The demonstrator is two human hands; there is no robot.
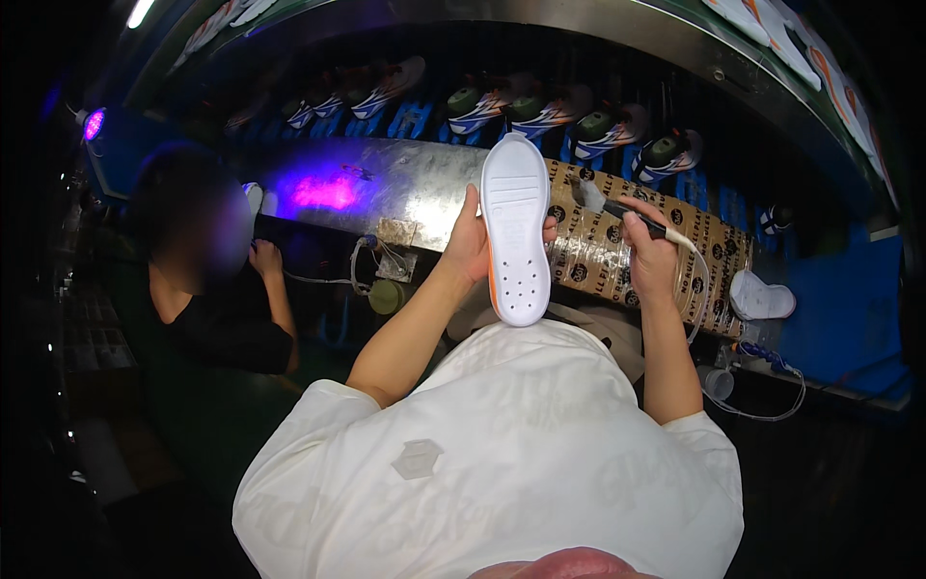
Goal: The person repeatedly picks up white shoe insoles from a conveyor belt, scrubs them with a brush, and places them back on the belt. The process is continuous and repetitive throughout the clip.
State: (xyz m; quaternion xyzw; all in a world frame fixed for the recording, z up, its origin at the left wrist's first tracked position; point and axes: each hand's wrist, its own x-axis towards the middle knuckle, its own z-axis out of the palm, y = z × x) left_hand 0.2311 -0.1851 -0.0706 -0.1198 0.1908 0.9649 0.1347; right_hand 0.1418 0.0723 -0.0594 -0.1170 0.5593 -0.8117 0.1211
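A white shoe sole with an orange side edge stands upright before my chest, its holed end toward me. My left hand grips it, the palm at its left edge and fingertips showing at its right edge. In my right hand is a brush with a black handle and pale bristles. A thin clear tube runs from the handle's end down past my wrist. The bristles are a little right of the sole and apart from it.
Brown printed paper covers part of the metal bench. Another white sole lies at its right. Several shoes stand on the rack beyond. A co-worker is at the left. A green container hangs near the bench's front edge.
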